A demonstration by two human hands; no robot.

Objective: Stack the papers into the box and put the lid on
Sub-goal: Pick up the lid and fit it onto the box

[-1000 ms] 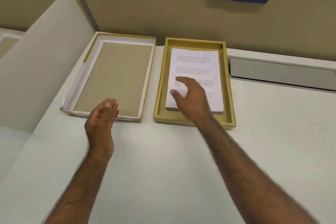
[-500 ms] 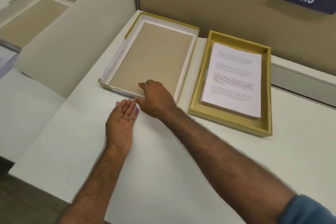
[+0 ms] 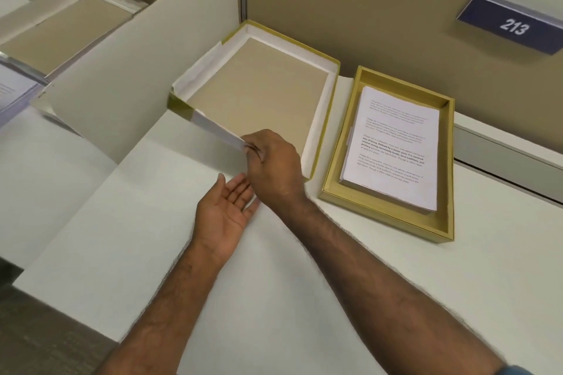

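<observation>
A shallow gold box [image 3: 332, 173] sits on the white desk at the right, with a stack of printed papers [image 3: 396, 146] lying flat inside it. To its left lies the lid [image 3: 262, 88], inside up, gold outside with white walls and a brown floor. My right hand [image 3: 271, 161] pinches the lid's near wall and has its near edge raised off the desk. Just below it my left hand [image 3: 227, 210] is open, palm up, and holds nothing.
A white divider panel [image 3: 137, 64] stands close to the lid's left side. A tan partition wall [image 3: 365, 24] with a blue sign reading 213 [image 3: 513, 27] runs behind. Another box [image 3: 64, 24] lies on the neighbouring desk at far left. The desk's front edge [image 3: 70, 307] is at lower left.
My right hand left the papers, crossed to the lid, gripped its near wall and lifted that edge. My left hand turned palm up beneath it. The view swung left.
</observation>
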